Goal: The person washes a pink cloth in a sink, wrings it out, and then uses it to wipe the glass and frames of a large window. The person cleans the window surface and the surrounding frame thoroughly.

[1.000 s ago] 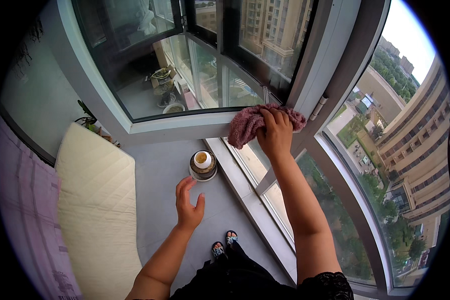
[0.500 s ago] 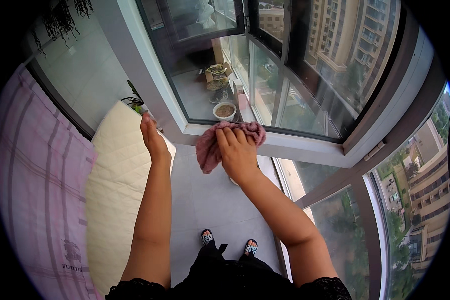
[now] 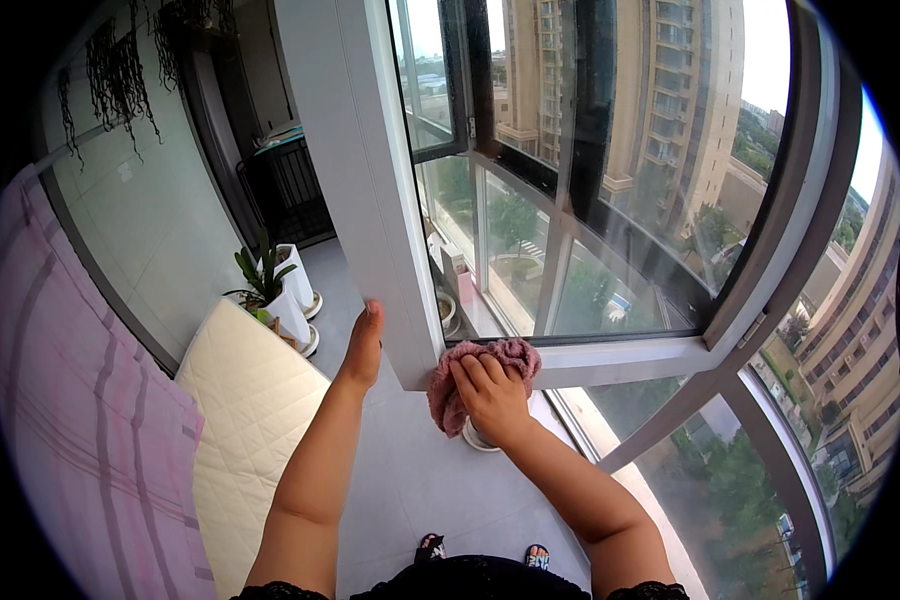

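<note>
My right hand (image 3: 497, 400) presses a bunched, fluffy dusty-pink cloth (image 3: 448, 392) against the lower corner of an open window sash, with its fingers curled over the cloth. The sash has a pale grey frame (image 3: 355, 170) around a large glass pane (image 3: 610, 270). At the sash's left upright, my left hand (image 3: 362, 350) holds the frame's edge. Its thumb points up, and its other fingers are mostly hidden behind the frame.
On the left stands a cream quilted mattress (image 3: 245, 400) beside a pink striped cloth (image 3: 100, 400). Potted plants in white pots (image 3: 290, 315) stand behind it. Fixed windows (image 3: 690, 470) line the right, with buildings outside. A white round pot (image 3: 478, 437) sits partly hidden below my right hand.
My view has tilted up and the sash has swung, showing more of its left upright and the plants. Both hands stay at the frame, the cloth still at its lower corner.
</note>
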A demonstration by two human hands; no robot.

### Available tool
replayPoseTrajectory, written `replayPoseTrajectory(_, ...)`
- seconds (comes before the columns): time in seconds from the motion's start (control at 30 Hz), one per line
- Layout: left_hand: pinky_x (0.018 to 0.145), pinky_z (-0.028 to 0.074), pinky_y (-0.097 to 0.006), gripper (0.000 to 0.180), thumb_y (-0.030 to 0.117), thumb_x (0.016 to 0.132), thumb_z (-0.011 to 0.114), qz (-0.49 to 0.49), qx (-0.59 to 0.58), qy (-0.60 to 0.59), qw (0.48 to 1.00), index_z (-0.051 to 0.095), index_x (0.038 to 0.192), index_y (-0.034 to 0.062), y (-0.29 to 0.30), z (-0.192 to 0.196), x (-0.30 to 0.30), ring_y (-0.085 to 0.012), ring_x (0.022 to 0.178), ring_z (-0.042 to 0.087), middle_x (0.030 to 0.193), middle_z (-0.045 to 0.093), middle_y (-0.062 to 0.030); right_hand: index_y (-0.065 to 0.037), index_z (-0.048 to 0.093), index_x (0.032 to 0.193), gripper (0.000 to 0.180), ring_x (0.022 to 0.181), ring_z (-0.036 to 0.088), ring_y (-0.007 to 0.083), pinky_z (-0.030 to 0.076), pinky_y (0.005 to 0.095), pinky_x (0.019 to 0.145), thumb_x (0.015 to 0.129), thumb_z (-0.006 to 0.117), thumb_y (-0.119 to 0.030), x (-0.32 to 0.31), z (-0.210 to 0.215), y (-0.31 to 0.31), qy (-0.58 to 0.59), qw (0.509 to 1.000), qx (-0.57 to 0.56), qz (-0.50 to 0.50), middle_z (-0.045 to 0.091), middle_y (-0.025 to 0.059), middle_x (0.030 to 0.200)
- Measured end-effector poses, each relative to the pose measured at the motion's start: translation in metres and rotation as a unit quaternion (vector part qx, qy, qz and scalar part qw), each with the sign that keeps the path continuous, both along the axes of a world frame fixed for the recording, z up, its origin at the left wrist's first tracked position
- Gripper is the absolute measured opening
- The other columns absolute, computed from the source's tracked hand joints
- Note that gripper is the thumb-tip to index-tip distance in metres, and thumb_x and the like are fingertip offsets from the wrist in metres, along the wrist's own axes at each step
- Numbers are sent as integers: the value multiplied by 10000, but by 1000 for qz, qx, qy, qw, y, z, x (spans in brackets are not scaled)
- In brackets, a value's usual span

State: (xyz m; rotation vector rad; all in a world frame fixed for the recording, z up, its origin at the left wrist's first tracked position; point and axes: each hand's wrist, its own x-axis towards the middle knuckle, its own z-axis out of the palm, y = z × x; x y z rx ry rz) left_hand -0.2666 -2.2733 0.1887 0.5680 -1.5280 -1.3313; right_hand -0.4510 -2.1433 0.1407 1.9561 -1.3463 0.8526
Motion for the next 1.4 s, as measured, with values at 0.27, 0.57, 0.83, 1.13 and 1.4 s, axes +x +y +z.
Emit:
replayPoseTrajectory(0.27,1141,232,-381,871,686,921,381,-40,-17,64,997,283,1478,24,-11,21,-2,-216,1380,320,1487,371,-80,-50,620,981,333,965,560,349,432,437,847,652,670,-51,-225,10,79,-190,933,-186,-242,608,123,985)
replayPoseTrajectory(0.57,990,428,-369,834,688,887,483,14,20,103,994,435,1348,-5,1,22,-18,-207,1170,523,1272,550,-103,-66,525,1340,552,1258,441,359,306,482,1057,810,514,-218,-69,201,-37,-222,903,-345,-127,480,193,1360)
replayPoseTrajectory(0.83,947,450,-357,881,732,848,497,90,38,50,994,475,1304,-22,-3,15,-10,-202,1089,563,1211,581,-97,-140,495,1361,677,1290,472,336,400,512,1036,722,686,-251,-140,347,-18,234,941,-238,55,464,144,1419)
replayPoseTrajectory(1.13,971,414,-331,850,698,885,480,95,17,35,995,484,1309,-39,9,26,-23,-177,1128,530,1246,576,-98,-34,461,1361,629,1322,419,349,382,440,1069,842,578,-370,-189,583,-36,-52,821,-501,-268,479,184,1403)
replayPoseTrajectory(1.4,884,451,-306,755,653,914,481,44,-15,55,997,550,1229,-29,5,27,-9,-149,1023,560,1125,618,-62,28,512,1319,626,1247,520,312,411,478,1016,759,583,-243,-37,334,-60,233,947,-200,95,448,211,1419)
